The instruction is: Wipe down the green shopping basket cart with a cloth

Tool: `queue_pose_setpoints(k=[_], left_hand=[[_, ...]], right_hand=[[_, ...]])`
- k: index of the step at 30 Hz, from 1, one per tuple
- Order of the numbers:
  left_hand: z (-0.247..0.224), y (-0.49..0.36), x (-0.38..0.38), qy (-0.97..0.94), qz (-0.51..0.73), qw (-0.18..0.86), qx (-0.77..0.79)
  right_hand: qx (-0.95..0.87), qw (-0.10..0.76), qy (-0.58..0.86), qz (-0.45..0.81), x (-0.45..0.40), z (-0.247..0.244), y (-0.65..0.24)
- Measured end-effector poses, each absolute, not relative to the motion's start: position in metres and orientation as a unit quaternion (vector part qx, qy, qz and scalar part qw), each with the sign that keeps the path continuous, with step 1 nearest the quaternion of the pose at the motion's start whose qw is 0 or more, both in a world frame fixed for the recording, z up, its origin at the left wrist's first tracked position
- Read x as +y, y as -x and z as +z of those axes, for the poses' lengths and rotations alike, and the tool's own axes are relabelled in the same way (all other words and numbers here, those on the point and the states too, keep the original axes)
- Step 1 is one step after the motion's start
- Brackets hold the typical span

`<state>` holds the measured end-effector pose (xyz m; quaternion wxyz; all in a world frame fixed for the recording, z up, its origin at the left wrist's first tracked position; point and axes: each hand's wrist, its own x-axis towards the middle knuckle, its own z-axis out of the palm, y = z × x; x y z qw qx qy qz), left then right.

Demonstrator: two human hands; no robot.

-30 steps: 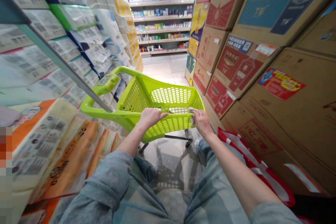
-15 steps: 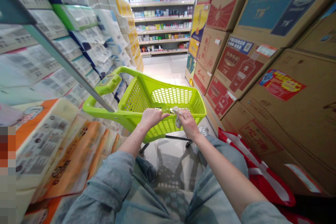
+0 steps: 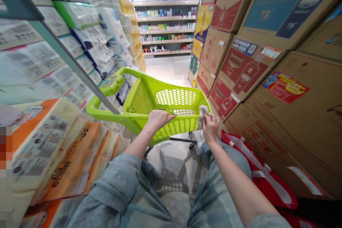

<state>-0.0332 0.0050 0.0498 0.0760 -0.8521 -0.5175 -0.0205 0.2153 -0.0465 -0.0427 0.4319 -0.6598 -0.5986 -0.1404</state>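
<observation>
A lime-green plastic shopping cart [image 3: 144, 117] with a perforated basket stands sideways in front of my knees. My left hand [image 3: 159, 119] is closed over the basket's near rim, around its middle, with the thumb along the top. In my right hand [image 3: 210, 128] is a crumpled greyish-white cloth [image 3: 203, 111], pressed against the near rim close to the basket's right end. Part of the cloth hangs down the outer side. The cart's handle [image 3: 109, 82] is at the left, and a grey metal pole [image 3: 72, 62] rises from the rim beside it.
Packs of tissue paper [image 3: 50, 146] are stacked along the left. Cardboard cartons [image 3: 267, 114] are piled on the right, with a red and white bag [image 3: 267, 171] at their foot. Shelves of small goods [image 3: 165, 14] stand at the aisle's far end, beyond the tiled floor [image 3: 165, 67].
My right hand has slid the cloth rightward along the near rim, from the middle to near the right end. The left hand keeps its hold, and the cart has shifted slightly right.
</observation>
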Motion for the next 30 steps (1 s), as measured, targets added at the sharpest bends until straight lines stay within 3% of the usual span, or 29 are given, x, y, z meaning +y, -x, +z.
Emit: queue_pose_setpoints(k=[9,30], left_hand=[[0.05,0.025,0.004,0.853,-0.019,0.084,-0.515],[0.05,0.02,0.001,0.849,-0.034,0.063,-0.524]], right_hand=[[-0.669,0.402,0.616,-0.107,-0.04,-0.024,-0.171],[-0.495,0.531,0.683,-0.081,-0.041,-0.062,-0.192]])
